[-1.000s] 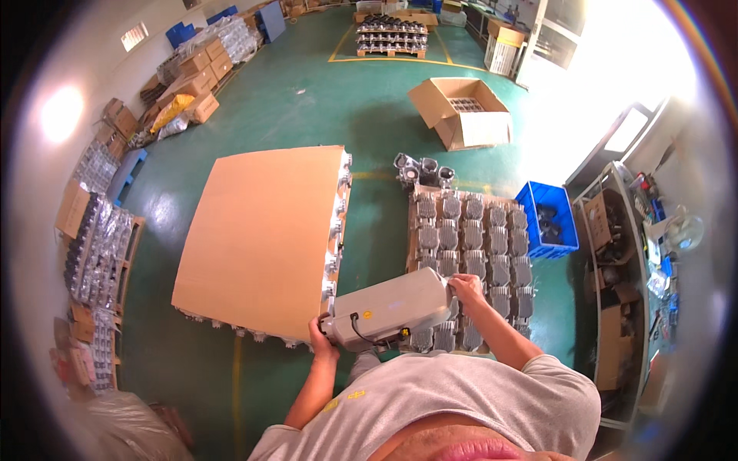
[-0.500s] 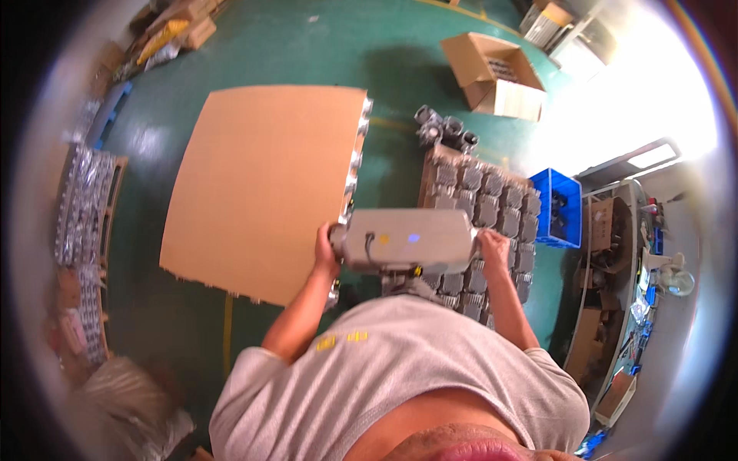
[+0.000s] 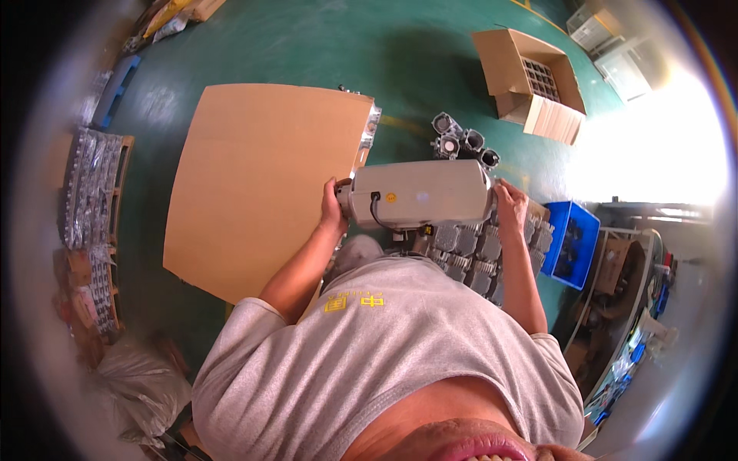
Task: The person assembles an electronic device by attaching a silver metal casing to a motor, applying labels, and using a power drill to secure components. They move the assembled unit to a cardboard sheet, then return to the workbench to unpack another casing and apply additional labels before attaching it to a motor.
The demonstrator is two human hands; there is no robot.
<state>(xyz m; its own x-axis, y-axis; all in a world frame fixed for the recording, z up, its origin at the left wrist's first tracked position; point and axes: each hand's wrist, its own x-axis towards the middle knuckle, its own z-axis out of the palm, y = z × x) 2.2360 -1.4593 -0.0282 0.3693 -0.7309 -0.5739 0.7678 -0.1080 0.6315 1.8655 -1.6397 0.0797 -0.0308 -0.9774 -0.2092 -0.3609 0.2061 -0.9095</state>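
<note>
A grey, rounded box-shaped air heater (image 3: 434, 194) is held level in front of my body. It has round ends, a short black cable on its top face and a round yellow sticker. My left hand (image 3: 332, 206) grips its left end, and my right hand (image 3: 510, 206) is closed around the right end. Part of each hand's fingers is hidden behind the ends. Below the heater, rows of ribbed grey metal castings (image 3: 487, 244) are partly covered by it and by my right forearm.
A large cardboard sheet (image 3: 265, 177) covers a stack with metal parts at its edge, on the left. Round metal housings (image 3: 449, 144) stand beyond the heater. Farther right are an open carton (image 3: 510, 107), a blue crate (image 3: 558, 265) and shelving (image 3: 615, 307). Wrapped parts (image 3: 92, 188) lie far left.
The heater has moved away from my body and slightly right, with both hands still holding its ends. My view has shifted, so the carton and crate appear farther right.
</note>
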